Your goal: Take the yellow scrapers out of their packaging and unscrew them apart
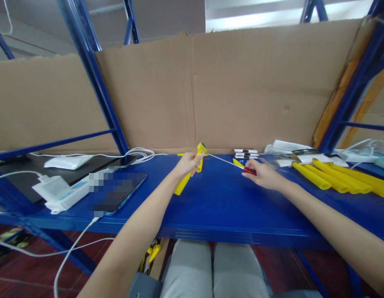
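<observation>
My left hand (187, 164) is closed round a yellow plastic scraper (181, 186), holding it tilted above the blue shelf. Its handle points down toward me, and a dark edge shows at its upper end. A screwdriver (226, 161) with a red handle and a long metal shaft is gripped in my right hand (264, 174). The shaft runs left to the scraper's head; whether the tip touches it is too small to tell. Another yellow piece (238, 163) lies on the shelf just behind the screwdriver shaft.
Several yellow handles (337, 178) lie in a row on the right, beside small packets (312, 155). Small black-and-white packs (245, 153) sit at the back. On the left are a phone (121, 192), a power strip (75, 194) and white cables (142, 154). Cardboard (241, 91) walls the back.
</observation>
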Demonstrator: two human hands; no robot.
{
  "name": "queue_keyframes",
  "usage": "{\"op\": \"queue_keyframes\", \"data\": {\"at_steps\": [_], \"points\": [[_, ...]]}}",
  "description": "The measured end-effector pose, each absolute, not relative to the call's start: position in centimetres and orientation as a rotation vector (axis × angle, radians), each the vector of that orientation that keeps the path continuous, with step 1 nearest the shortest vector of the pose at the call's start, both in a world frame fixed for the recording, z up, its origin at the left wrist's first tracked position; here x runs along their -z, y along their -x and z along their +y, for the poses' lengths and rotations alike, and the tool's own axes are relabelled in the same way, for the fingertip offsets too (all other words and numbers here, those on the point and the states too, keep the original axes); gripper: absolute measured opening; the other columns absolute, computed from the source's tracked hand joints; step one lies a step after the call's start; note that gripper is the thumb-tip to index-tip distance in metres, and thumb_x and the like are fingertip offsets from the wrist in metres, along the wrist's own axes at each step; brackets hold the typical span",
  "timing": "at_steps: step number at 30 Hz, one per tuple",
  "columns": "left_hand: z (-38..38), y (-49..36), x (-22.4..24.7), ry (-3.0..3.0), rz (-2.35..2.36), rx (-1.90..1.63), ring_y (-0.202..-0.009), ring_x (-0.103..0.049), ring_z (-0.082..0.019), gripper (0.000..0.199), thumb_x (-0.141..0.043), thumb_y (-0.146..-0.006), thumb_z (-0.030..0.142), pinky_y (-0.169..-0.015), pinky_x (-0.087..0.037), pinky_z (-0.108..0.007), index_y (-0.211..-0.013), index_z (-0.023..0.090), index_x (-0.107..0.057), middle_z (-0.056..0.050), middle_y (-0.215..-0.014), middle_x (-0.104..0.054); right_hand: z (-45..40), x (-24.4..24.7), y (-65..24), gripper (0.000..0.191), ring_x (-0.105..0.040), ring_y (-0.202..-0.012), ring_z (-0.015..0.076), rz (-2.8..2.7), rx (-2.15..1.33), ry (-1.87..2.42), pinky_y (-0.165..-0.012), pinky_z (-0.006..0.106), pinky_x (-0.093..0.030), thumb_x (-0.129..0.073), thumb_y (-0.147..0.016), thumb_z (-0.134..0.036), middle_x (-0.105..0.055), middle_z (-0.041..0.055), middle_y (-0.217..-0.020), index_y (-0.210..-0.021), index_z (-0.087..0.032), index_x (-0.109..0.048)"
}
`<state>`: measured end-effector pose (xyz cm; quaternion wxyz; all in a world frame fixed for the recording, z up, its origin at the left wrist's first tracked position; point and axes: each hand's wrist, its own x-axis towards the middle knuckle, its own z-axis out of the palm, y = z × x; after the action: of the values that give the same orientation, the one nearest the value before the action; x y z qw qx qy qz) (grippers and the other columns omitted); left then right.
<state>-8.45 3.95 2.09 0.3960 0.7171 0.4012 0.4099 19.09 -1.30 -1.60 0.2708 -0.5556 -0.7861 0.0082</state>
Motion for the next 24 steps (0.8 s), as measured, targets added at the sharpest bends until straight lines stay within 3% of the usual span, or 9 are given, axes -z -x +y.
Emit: {"op": "queue_keyframes", "data": {"at_steps": [5,12,19,24], "points": [[4.02,8.42,-2.06,-1.842,1.026,-1.034,-0.024,-0.036,-0.005,0.041,-0.052,-0.092,0.03,-0.027,-0.028,-0.015,-0.055,0.018,-0.041,0.008,-0.034,-0.039,-1.28,1.61,-19.06,0.016,-0.063,-0.067,0.0217,-2.136,-0.072,1.472,-0.062,0.032,-0.044,-0.047,-0.084,-0.038,-0.067,0.0063,-0.075,-0.089,-0.023,-0.047],[4.25,8.46,-1.94,-1.846,1.002,-1.04,-0.024,-0.037,-0.004,0.043,-0.055,-0.09,0.037,-0.027,-0.028,-0.015,-0.055,0.017,-0.041,0.008,-0.035,-0.039,-1.38,1.54,-19.04,0.018,-0.061,-0.065,0.0211,-2.195,-0.021,1.461,-0.059,0.031,-0.043,-0.046,-0.086,-0.039,-0.065,0.005,-0.069,-0.08,-0.023,-0.051],[3.92,8.32,-2.1,-1.85,1.016,-1.025,-0.023,-0.036,-0.004,0.042,-0.053,-0.092,0.032,-0.027,-0.028,-0.015,-0.055,0.017,-0.04,0.008,-0.035,-0.04,-1.13,2.11,-19.2,0.015,-0.063,-0.066,0.0219,-2.116,-0.065,1.476,-0.06,0.031,-0.043,-0.051,-0.082,-0.036,-0.066,0.0042,-0.071,-0.089,-0.024,-0.046],[3.67,8.24,-2.3,-1.827,1.027,-1.028,-0.023,-0.035,-0.004,0.041,-0.052,-0.092,0.03,-0.027,-0.028,-0.015,-0.056,0.017,-0.04,0.009,-0.036,-0.039,-1.5,1.56,-18.96,0.018,-0.063,-0.067,0.0213,-2.148,-0.02,1.469,-0.061,0.031,-0.043,-0.046,-0.086,-0.039,-0.066,0.005,-0.072,-0.088,-0.022,-0.052]]}}
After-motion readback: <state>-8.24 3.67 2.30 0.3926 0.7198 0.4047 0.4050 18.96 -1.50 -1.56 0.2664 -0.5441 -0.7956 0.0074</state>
